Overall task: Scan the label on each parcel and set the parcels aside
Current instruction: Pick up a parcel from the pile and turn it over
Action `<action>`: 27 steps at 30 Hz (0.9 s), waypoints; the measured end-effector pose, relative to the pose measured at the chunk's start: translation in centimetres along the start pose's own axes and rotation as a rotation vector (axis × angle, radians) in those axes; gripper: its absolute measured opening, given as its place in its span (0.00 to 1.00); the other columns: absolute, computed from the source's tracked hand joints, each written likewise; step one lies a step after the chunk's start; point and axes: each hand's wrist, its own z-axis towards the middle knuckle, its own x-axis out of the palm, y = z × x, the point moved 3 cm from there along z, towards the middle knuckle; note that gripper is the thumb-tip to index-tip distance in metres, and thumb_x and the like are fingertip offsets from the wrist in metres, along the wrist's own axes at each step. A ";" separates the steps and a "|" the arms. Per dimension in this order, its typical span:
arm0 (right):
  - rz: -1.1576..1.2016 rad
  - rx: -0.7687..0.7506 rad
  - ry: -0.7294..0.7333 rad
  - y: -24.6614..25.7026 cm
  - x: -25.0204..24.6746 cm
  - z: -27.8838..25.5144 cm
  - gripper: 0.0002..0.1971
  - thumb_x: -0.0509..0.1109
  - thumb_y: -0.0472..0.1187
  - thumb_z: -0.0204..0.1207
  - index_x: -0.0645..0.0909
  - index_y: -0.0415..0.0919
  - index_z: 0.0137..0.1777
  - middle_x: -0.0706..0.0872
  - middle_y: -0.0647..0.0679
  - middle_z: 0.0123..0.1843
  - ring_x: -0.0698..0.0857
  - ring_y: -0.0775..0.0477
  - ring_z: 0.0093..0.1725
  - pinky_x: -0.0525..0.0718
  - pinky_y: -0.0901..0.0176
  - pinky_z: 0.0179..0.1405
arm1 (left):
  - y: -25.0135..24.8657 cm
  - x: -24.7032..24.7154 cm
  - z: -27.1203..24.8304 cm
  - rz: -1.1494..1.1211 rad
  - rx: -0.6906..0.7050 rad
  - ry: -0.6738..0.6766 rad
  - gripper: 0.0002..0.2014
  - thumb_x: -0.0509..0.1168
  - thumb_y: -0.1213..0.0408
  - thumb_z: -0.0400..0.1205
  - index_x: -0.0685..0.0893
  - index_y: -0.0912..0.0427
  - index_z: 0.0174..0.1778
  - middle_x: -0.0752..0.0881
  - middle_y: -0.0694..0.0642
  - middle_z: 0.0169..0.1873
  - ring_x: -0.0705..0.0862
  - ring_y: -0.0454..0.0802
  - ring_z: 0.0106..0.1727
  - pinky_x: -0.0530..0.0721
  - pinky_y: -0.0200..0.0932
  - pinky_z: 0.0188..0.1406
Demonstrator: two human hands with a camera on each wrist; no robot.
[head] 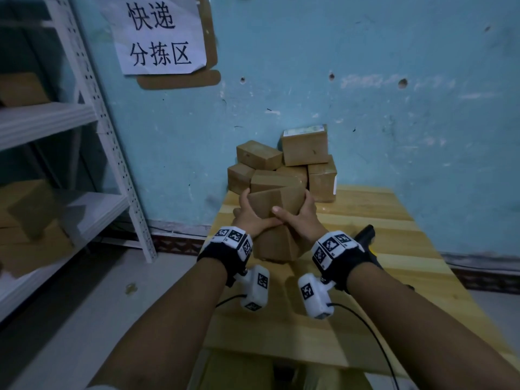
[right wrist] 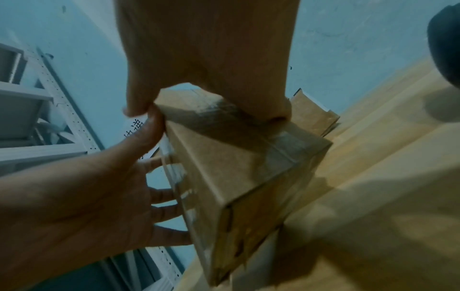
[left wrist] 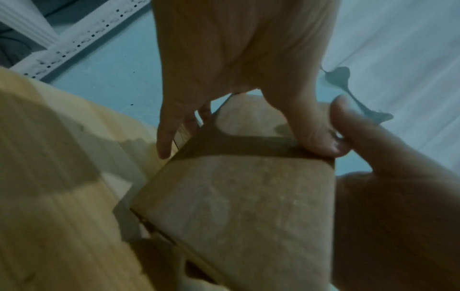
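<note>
A scuffed turquoise wall (head: pixel 337 66) backs a pale wooden tabletop (head: pixel 408 277), with a paper sign (head: pixel 159 33) in Chinese characters taped up high and a white metal shelving rack (head: pixel 92 108) standing to the left, cardboard boxes dim on its shelves. At the far edge of the tabletop, against the wall, a heap of brown cardboard parcels (head: pixel 298 161) is stacked loosely; the topmost one carries a white label on its upper face.

Just in front of that heap both hands grip one brown cardboard parcel (head: pixel 274 202) raised off the tabletop and tilted. The left hand (head: pixel 254 219) wraps its left end, fingers round the far side and thumb lying along the near lower edge. The right hand (head: pixel 302 218) clasps the right end, thumb on the near face, fingers behind. The two thumbs nearly meet beneath the box. In the right wrist view clear tape crosses the box's seams, and the left hand's fingers press a face with white strips on it.

Directly below the hands another brown parcel (head: pixel 274 246) stands on the tabletop near its left edge. A black handheld scanner (head: pixel 365 235) lies on the tabletop just right of the right wrist, partly hidden by it.
</note>
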 end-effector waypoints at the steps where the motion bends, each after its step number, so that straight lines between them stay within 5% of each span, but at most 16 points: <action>1: -0.005 0.021 -0.001 -0.2 -0.2 0.1 0.55 0.78 0.50 0.67 0.41 0.45 0.84 0.56 0.41 0.82 0.61 0.38 0.80 0.64 0.41 0.79 | 0.0 0.0 0.0 0.016 0.005 0.002 0.59 0.79 0.54 0.66 0.41 0.47 0.82 0.58 0.63 0.78 0.65 0.62 0.76 0.69 0.60 0.75; 6: 0.115 0.063 0.064 -0.2 -1.4 0.0 0.49 0.76 0.45 0.71 0.45 0.45 0.83 0.67 0.42 0.76 0.71 0.40 0.74 0.73 0.43 0.74 | -0.5 -0.3 -0.1 -0.034 0.001 0.045 0.59 0.79 0.51 0.64 0.45 0.53 0.83 0.61 0.61 0.79 0.66 0.60 0.77 0.68 0.58 0.77; 12: 0.225 0.088 0.030 -0.1 -2.3 0.2 0.42 0.73 0.47 0.74 0.53 0.47 0.83 0.73 0.40 0.75 0.78 0.40 0.67 0.79 0.40 0.66 | -0.9 -0.4 -0.4 -0.291 -0.018 0.144 0.36 0.68 0.55 0.78 0.60 0.54 0.80 0.74 0.56 0.72 0.77 0.56 0.68 0.77 0.50 0.67; 16: 0.236 0.110 0.023 -0.3 -2.7 0.1 0.40 0.69 0.52 0.76 0.54 0.44 0.83 0.72 0.42 0.74 0.78 0.41 0.66 0.79 0.43 0.64 | -0.7 0.2 -0.7 -0.353 -0.068 0.192 0.37 0.68 0.54 0.78 0.58 0.53 0.81 0.73 0.59 0.73 0.77 0.57 0.67 0.77 0.52 0.66; 19: 0.249 0.155 0.057 -0.6 -2.9 0.2 0.32 0.65 0.58 0.77 0.67 0.42 0.77 0.80 0.42 0.67 0.82 0.45 0.57 0.82 0.50 0.52 | -0.6 0.4 -0.8 -0.349 -0.141 0.187 0.38 0.67 0.48 0.77 0.58 0.50 0.80 0.73 0.59 0.72 0.75 0.60 0.70 0.74 0.63 0.70; 22: 0.265 0.201 0.110 -0.8 -2.9 0.3 0.21 0.61 0.60 0.78 0.76 0.48 0.62 0.84 0.44 0.57 0.83 0.44 0.56 0.79 0.45 0.65 | -0.6 0.6 -0.9 -0.363 -0.186 0.200 0.45 0.70 0.40 0.69 0.58 0.50 0.79 0.74 0.60 0.70 0.75 0.61 0.69 0.73 0.67 0.70; 25: 0.265 0.266 0.129 -0.9 -2.8 0.2 0.15 0.60 0.63 0.77 0.76 0.53 0.48 0.84 0.44 0.57 0.82 0.40 0.63 0.76 0.41 0.71 | 0.8 1.1 0.7 -0.368 -0.212 0.208 0.59 0.74 0.30 0.51 0.61 0.47 0.77 0.76 0.59 0.69 0.77 0.62 0.68 0.74 0.67 0.68; 27: 0.266 0.282 0.121 -0.9 -2.9 -0.1 0.17 0.61 0.65 0.76 0.77 0.52 0.49 0.84 0.43 0.57 0.82 0.38 0.63 0.76 0.40 0.71 | 1.9 1.5 2.0 -0.343 -0.229 0.226 0.63 0.74 0.26 0.44 0.63 0.44 0.76 0.77 0.59 0.69 0.77 0.62 0.68 0.75 0.67 0.66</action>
